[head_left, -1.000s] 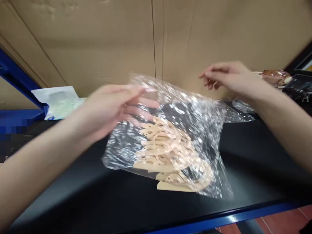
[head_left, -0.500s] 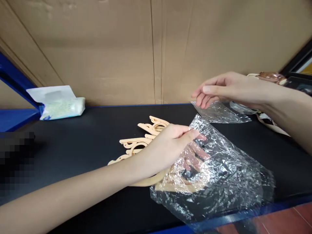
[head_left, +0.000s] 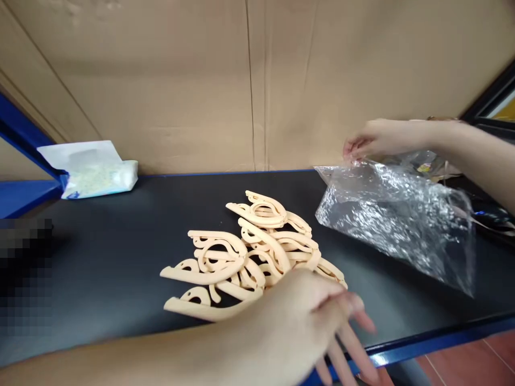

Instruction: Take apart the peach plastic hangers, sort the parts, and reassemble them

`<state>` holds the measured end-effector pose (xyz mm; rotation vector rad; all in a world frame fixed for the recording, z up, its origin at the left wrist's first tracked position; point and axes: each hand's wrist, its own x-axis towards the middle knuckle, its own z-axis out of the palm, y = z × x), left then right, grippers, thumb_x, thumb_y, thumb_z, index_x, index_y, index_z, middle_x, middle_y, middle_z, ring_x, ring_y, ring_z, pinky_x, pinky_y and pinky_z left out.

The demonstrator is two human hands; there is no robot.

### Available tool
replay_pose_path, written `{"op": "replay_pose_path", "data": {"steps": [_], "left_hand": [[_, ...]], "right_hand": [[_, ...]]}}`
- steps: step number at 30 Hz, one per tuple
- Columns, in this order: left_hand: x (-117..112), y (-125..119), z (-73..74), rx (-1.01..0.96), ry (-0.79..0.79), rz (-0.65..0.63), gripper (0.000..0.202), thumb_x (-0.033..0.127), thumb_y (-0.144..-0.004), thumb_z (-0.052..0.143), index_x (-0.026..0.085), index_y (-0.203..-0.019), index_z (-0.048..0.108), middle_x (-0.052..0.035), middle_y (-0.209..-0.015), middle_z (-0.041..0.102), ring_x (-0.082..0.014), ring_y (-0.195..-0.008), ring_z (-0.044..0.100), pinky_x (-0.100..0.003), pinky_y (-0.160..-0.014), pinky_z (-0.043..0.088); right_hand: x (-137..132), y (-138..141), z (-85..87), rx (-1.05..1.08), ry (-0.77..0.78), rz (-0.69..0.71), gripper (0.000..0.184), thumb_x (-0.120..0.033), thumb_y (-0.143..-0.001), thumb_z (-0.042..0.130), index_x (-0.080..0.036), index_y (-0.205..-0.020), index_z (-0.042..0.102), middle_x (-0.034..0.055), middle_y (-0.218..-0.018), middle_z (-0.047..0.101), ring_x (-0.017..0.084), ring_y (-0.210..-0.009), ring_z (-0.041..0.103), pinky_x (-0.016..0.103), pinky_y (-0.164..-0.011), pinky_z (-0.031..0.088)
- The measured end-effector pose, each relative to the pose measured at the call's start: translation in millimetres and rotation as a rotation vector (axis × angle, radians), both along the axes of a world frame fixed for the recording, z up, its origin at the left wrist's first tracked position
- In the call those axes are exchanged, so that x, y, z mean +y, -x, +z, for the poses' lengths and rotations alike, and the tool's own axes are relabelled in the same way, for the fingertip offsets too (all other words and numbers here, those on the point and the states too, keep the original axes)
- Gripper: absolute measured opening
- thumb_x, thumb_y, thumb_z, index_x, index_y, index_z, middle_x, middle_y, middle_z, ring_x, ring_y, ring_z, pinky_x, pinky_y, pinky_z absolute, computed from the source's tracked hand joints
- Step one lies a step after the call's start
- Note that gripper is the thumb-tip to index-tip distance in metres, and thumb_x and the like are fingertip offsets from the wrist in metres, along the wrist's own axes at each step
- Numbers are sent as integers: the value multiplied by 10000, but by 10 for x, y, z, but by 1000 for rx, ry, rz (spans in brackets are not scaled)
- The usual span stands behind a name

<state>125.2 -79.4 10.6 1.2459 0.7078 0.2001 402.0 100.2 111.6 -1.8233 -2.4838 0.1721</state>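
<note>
A pile of beige plastic folding hangers (head_left: 270,244) lies heaped in the middle of the black tabletop (head_left: 132,246). My left hand (head_left: 325,321) is over the table's front edge, just in front of the pile. Its fingers are spread, slightly blurred, and hold nothing; the wrist and forearm cover part of the hangers. At the back right, my right hand (head_left: 374,140) pinches the upper edge of a crinkled clear plastic bag (head_left: 386,220). The bag hangs and spreads across the right side of the table, apart from the hangers, with nothing visible inside.
A white soft packet (head_left: 102,179) with a raised flap sits at the back left. Behind the table stands a cardboard wall (head_left: 173,96). Dark items with a small blue light (head_left: 480,213) lie at the far right. Red floor tiles (head_left: 483,359) show below the blue front edge.
The clear bag has moved off the hangers to the back right, now in my right hand. My left hand has let go of it and come down toward the front edge, uncovering the pile.
</note>
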Motion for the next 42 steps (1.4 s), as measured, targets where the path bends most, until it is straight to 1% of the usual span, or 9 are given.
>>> {"op": "replay_pose_path", "data": {"steps": [5, 9, 11, 14, 21, 25, 32, 38, 42], "left_hand": [[-54, 239, 254, 93, -508, 16, 436, 378, -1002, 327, 205, -1119, 710, -66, -835, 779, -161, -612, 709, -226, -533, 539], [384, 576, 434, 257, -946, 248, 340, 322, -974, 415, 290, -1199, 668, -29, -1153, 724, -202, -984, 695, -312, -896, 542], [675, 732, 391, 311, -1046, 309, 343, 291, -969, 424, 265, -1232, 643, -37, -1304, 644, -242, -1222, 571, -392, -1096, 399], [1049, 902, 195, 508, -1292, 277, 412, 317, -997, 340, 207, -1320, 570, -71, -1353, 596, -244, -1264, 524, -427, -1111, 372], [1303, 932, -125, 536, -1240, 198, 441, 362, -995, 326, 192, -1325, 564, -85, -1421, 541, -227, -1310, 488, -402, -1143, 331], [1164, 842, -49, 493, -1105, 272, 340, 375, -933, 465, 215, -1161, 659, -71, -1317, 599, -208, -1016, 630, -327, -892, 501], [1104, 746, -7, 512, -862, 485, 404, 369, -897, 550, 193, -1261, 547, -80, -1109, 661, -186, -838, 646, -283, -719, 492], [1367, 733, 26, 499, -837, 729, 401, 507, -841, 625, 157, -1036, 612, -105, -1135, 669, -225, -958, 610, -319, -822, 445], [1519, 570, 199, 330, -637, 665, 415, 541, -848, 611, 146, -945, 696, -116, -1089, 717, -236, -978, 638, -297, -763, 441]], "right_hand": [[428, -145, -287, -112, -140, 62, 229, -206, -839, 528, -126, -831, 742, 33, -752, 691, 71, -624, 515, 297, -678, 355], [632, -149, -646, -142, -286, 129, 165, -145, -846, 552, -176, -801, 708, 75, -890, 687, 155, -783, 540, 326, -735, 343], [656, -116, -823, -174, -354, 152, 174, -131, -864, 535, -171, -806, 694, 117, -958, 665, 217, -887, 533, 351, -768, 337], [611, -67, -1055, -227, -442, 163, 227, -97, -884, 473, -154, -853, 691, 177, -1049, 624, 277, -979, 494, 384, -806, 326], [418, 19, -1179, -325, -568, 100, 422, -133, -968, 263, -64, -1152, 637, 245, -1072, 615, 319, -961, 512, 424, -794, 320], [136, 464, -1022, -170, -573, 105, 418, -285, -1007, 301, -92, -1102, 660, 197, -1055, 660, 302, -974, 573, 399, -811, 359], [-371, 1313, -1031, 300, 57, 223, 404, -554, -899, 527, -207, -838, 724, 30, -797, 717, 166, -692, 597, 275, -618, 368], [-298, 1306, -963, 437, -9, 163, 368, -453, -893, 546, -168, -739, 721, 13, -653, 648, 134, -612, 519, 272, -573, 329], [-287, 1329, -786, 761, -109, 144, 417, -521, -897, 547, -152, -759, 684, -9, -546, 578, 107, -495, 455, 267, -516, 324]]}}
